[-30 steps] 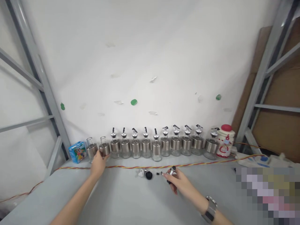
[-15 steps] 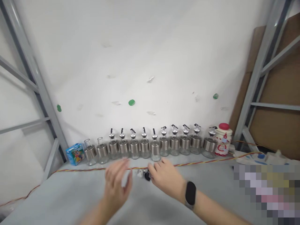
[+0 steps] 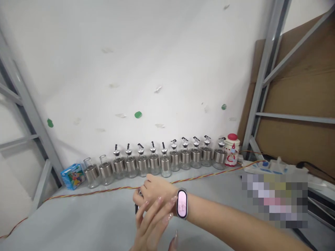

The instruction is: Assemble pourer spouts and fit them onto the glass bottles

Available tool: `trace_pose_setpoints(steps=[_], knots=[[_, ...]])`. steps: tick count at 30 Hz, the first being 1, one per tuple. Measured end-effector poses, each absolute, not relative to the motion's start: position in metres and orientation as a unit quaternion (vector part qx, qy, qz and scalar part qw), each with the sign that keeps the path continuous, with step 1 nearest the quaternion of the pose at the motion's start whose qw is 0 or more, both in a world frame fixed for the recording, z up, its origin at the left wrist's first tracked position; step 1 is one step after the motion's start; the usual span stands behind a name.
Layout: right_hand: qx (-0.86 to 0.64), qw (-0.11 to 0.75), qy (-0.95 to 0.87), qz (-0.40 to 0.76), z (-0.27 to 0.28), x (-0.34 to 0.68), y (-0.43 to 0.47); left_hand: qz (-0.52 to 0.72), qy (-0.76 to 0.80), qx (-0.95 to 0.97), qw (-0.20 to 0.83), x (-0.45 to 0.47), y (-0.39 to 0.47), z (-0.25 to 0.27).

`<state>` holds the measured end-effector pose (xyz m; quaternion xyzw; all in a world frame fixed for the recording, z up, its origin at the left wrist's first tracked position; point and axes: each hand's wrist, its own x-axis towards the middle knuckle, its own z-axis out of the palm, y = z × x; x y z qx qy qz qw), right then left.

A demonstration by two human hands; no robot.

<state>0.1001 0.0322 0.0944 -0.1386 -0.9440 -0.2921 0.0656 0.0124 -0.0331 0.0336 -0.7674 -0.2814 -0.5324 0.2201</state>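
My right hand (image 3: 158, 190), wearing a smartwatch (image 3: 182, 204) with a lit pink screen, is closed over a pour spout (image 3: 136, 208). Only a black edge and a glint of metal of that spout show past the curled fingers. My left hand (image 3: 153, 223) lies across the right wrist, fingers stretched, fingertips beside the watch. Behind both hands a row of glass bottles with steel sleeves stands along the wall. Two at the left, an open-necked bottle (image 3: 92, 172) and its neighbour (image 3: 106, 169), have no spout. The others, such as this bottle (image 3: 165, 162), carry silver-and-black spouts.
A blue picture box (image 3: 73, 176) stands left of the row, a cream jar with a red lid (image 3: 232, 150) right of it. A twisted red-yellow wire (image 3: 110, 189) crosses the grey table (image 3: 78, 219). White plastic packaging (image 3: 277, 165) and a pixelated patch lie at right.
My right hand has shifted left and closed over the spout. My left hand has come to the right wrist, and the watch screen has lit. The view has turned slightly right.
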Motion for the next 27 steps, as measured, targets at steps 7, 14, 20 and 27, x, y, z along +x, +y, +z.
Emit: trace_pose_setpoints(steps=[7, 14, 20, 27], knots=[[-0.146, 0.049, -0.943, -0.294, 0.093, 0.096, 0.029, -0.543, -0.229, -0.775, 0.228, 0.026, -0.030, 0.032], [-0.136, 0.053, -0.945, -0.293, 0.094, 0.096, 0.028, -0.488, -0.230, -0.824, 0.176, 0.025, -0.041, 0.035], [-0.148, 0.017, -0.952, -0.267, 0.096, 0.093, 0.029, -0.488, -0.278, -0.807, 0.182, 0.013, -0.038, 0.034], [-0.127, 0.065, -0.945, -0.294, 0.088, 0.094, 0.032, -0.472, -0.244, -0.831, 0.167, 0.023, -0.042, 0.039]])
